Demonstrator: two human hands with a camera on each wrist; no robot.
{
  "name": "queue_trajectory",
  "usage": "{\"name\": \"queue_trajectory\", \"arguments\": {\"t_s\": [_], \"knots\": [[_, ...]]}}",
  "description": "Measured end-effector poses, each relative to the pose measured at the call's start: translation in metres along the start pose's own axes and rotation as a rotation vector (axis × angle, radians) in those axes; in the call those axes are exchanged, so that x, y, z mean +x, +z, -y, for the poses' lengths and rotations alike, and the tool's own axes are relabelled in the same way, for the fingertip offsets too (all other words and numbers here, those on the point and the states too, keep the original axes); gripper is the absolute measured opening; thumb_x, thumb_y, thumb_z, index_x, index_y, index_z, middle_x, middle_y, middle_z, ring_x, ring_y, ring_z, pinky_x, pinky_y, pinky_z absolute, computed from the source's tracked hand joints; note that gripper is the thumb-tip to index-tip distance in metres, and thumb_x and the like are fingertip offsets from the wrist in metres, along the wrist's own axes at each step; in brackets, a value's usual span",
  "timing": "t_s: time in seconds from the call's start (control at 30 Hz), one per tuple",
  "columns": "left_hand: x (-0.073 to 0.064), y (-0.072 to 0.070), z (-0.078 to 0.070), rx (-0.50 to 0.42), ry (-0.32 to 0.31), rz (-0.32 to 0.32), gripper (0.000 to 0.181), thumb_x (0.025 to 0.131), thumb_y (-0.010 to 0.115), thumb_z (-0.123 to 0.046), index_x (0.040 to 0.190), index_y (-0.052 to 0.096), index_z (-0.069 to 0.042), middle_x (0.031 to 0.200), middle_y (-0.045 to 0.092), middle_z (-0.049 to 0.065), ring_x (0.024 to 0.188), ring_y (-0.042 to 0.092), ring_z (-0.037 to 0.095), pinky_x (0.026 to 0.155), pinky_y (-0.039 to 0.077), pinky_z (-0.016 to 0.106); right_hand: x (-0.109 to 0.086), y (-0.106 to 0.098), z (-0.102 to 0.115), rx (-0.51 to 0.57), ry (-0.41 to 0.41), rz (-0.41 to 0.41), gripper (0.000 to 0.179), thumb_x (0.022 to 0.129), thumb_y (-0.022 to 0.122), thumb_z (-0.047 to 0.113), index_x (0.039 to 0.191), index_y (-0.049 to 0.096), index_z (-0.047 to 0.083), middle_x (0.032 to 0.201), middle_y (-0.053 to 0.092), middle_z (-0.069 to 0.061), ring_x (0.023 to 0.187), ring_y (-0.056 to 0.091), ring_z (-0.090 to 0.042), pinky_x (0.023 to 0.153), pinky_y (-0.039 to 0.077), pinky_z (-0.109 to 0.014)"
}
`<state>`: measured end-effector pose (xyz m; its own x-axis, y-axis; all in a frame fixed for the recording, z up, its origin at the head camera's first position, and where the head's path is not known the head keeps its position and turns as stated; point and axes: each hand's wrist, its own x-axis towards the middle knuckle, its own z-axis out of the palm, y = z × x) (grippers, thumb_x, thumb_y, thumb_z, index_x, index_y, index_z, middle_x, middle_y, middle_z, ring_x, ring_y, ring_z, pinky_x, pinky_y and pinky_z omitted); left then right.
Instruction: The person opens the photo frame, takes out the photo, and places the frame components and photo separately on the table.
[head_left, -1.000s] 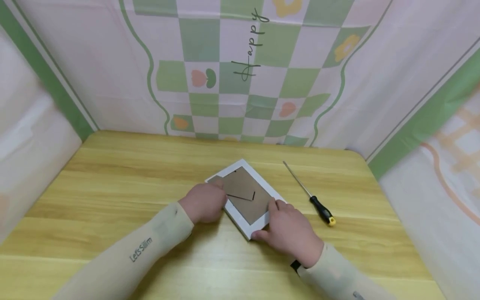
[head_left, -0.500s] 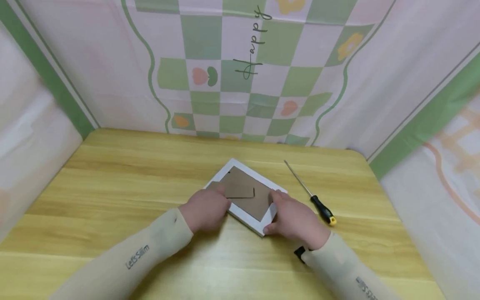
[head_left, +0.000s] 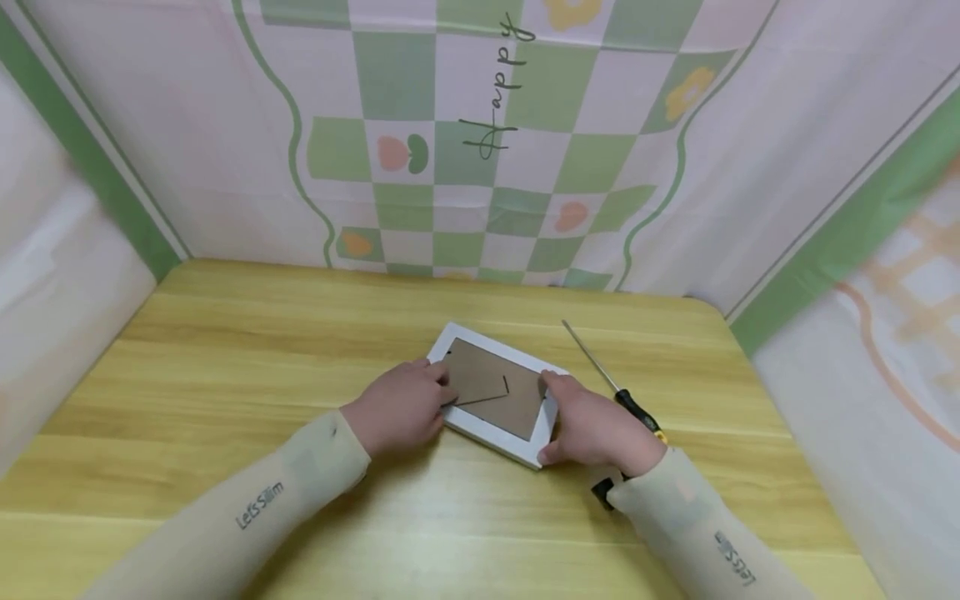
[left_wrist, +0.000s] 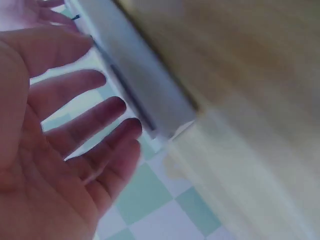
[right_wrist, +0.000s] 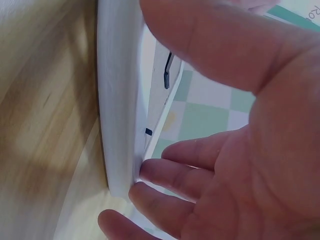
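A white picture frame lies on the table with its brown backing board facing up. Over the board runs a thin black L-shaped rod, its long part reaching toward my left fingers. My left hand is at the frame's left side; in the left wrist view its fingers are spread and nearly straight, thumb tip right at the edge. The right hand grips the frame's right end, thumb at the near corner and fingers at the far one. A small black tab shows near the backing's edge.
A screwdriver with a black and yellow handle lies just right of the frame, partly hidden by my right hand. Behind the wooden table hangs a checked green and white cloth.
The frame has turned counterclockwise, and the L-shaped rod turned along with it. My right hand shifted slightly right and away from me, while the left fingers loosened and moved a little left.
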<state>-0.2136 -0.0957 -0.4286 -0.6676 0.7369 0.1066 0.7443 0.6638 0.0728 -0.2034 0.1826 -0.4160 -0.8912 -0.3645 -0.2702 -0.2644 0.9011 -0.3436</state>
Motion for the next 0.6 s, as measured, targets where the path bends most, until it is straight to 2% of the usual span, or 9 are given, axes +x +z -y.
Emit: {"name": "queue_trajectory", "arguments": {"t_s": [0.1,0.23,0.37,0.43,0.5,0.6], "knots": [[-0.001,0.003,0.002,0.053,0.018,0.005,0.019,0.095,0.062,-0.022,0.104,0.073,-0.010,0.111,0.064,0.008,0.090,0.056,0.027,0.082,0.048,0.039,0.000,-0.001,0.000,-0.003,-0.001,0.004,0.108,0.072,0.091,0.028,0.154,0.027,-0.001,0.148,0.040,-0.022,0.116,0.054,-0.029,0.094,0.046,-0.046],[-0.001,0.007,0.003,0.030,0.023,0.043,0.031,0.094,0.063,-0.025,0.118,0.072,-0.007,0.126,0.062,0.010,0.101,0.055,0.030,0.090,0.046,0.042,0.001,0.000,-0.001,0.005,0.006,0.010,0.108,0.073,0.090,0.029,0.154,0.026,0.000,0.150,0.039,-0.021,0.120,0.053,-0.029,0.096,0.045,-0.047],[-0.001,0.006,0.002,0.009,0.025,0.069,0.035,0.093,0.065,-0.026,0.122,0.071,-0.007,0.127,0.063,0.009,0.098,0.054,0.029,0.084,0.047,0.041,0.000,-0.002,-0.004,-0.005,0.002,0.015,0.109,0.072,0.091,0.028,0.155,0.027,0.000,0.149,0.041,-0.021,0.120,0.053,-0.030,0.095,0.046,-0.048],[-0.001,0.005,0.000,0.006,0.039,0.069,0.030,0.092,0.065,-0.025,0.116,0.074,-0.008,0.119,0.064,0.006,0.090,0.052,0.026,0.077,0.047,0.037,0.000,-0.004,-0.005,-0.009,-0.003,0.018,0.108,0.070,0.091,0.024,0.154,0.028,0.000,0.146,0.045,-0.018,0.114,0.055,-0.028,0.091,0.047,-0.047],[-0.001,0.005,-0.004,0.003,0.066,0.060,0.021,0.090,0.066,-0.023,0.102,0.076,-0.009,0.107,0.064,0.003,0.082,0.048,0.022,0.073,0.043,0.034,0.000,-0.006,-0.005,-0.017,-0.003,0.021,0.108,0.068,0.091,0.020,0.154,0.029,0.001,0.145,0.046,-0.017,0.112,0.056,-0.027,0.090,0.048,-0.046],[-0.001,0.004,-0.010,0.003,0.082,0.055,0.008,0.086,0.067,-0.019,0.084,0.070,-0.012,0.089,0.056,-0.001,0.076,0.043,0.020,0.071,0.040,0.031,0.000,-0.008,-0.005,-0.028,-0.007,0.035,0.109,0.066,0.091,0.015,0.154,0.028,0.001,0.147,0.045,-0.017,0.114,0.055,-0.028,0.091,0.048,-0.047]]}}
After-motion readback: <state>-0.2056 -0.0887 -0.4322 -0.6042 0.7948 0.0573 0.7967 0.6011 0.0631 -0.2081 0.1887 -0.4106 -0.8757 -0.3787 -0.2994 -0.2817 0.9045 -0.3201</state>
